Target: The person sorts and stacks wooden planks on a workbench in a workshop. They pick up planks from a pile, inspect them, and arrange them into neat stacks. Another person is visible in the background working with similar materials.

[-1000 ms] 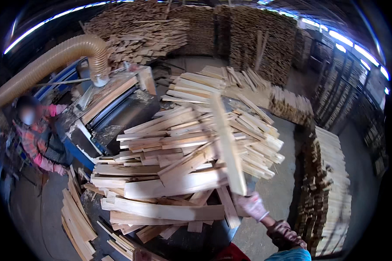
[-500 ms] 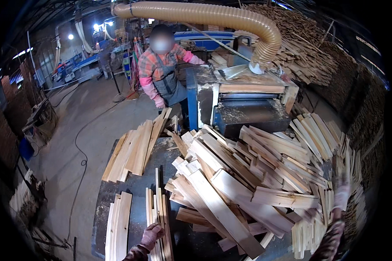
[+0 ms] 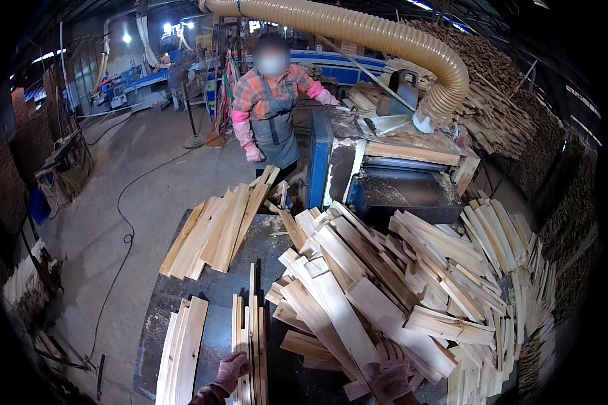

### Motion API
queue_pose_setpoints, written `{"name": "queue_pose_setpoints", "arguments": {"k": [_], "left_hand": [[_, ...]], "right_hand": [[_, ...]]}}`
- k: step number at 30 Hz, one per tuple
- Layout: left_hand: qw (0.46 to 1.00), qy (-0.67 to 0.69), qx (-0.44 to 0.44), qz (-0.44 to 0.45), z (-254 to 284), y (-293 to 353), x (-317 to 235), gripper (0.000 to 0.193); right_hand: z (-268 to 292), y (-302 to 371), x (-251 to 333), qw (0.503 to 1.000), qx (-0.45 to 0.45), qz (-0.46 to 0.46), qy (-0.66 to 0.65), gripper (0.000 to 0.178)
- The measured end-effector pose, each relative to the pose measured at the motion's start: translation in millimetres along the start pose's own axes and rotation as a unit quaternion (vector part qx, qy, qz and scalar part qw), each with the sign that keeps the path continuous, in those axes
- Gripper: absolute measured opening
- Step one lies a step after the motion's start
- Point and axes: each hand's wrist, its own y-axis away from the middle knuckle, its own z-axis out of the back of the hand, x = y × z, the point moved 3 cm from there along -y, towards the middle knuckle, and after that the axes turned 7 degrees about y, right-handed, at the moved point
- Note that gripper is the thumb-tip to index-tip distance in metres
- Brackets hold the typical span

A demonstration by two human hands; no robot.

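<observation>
The right hand (image 3: 389, 373), fingers loosely spread, is at the near end of 1 long pale board (image 3: 341, 314) slanting forward-left over the tabletop (image 3: 263, 246); the left hand (image 3: 234, 370) curls at narrow strips (image 3: 255, 324), grip unclear.

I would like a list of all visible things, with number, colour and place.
Table: one, dark, foreground
Board heap: one, pale, table's right side
Fanned boards: one group, pale, table's far left
Near boards: one group, pale, table's near left
Thin strips: several, pale, right of near boards
Machine: one, blue-black, behind board heap
Hose: one, tan, above machine
Worker: one, orange checked top, left of machine
Stacked wood: uncountable, brown, background right
Cable: one, black, left of table
Lamps: several, white, upper left
Left hand: one, pinkish glove, at thin strips
Right hand: one, pinkish glove, at board heap
</observation>
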Motion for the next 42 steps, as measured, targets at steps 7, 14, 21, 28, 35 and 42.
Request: {"name": "queue_pose_setpoints", "arguments": {"k": [7, 14, 21, 28, 35, 42], "left_hand": [[0.998, 0.001, 0.067, 0.01, -22, -20, 32, 0.023], [0.959, -0.045, 0.276, 0.037, -107, 12, 59, 0.038], [0.87, 0.156, 0.452, 0.122, -185, 86, -39, 0.049], [0.884, 0.218, 0.412, 0.039, -152, 73, -104, 0.046], [0.888, 0.251, 0.385, 0.005, -146, 65, -121, 0.064], [0.844, 0.326, 0.415, 0.098, -136, 40, -124, 0.063]], "right_hand": [[24, 7, 38, 0.994, 0.096, -0.003, 0.042, 0.091], [48, -18, 47, 0.995, 0.017, -0.062, -0.076, 0.08], [87, -37, 185, 0.978, -0.033, 0.094, -0.183, 0.073], [38, -4, 97, 0.991, -0.004, 0.013, 0.131, 0.073], [-6, 24, 30, 0.986, 0.09, -0.115, 0.086, 0.089], [-33, 16, 10, 0.98, 0.032, -0.192, 0.031, 0.104]]}}
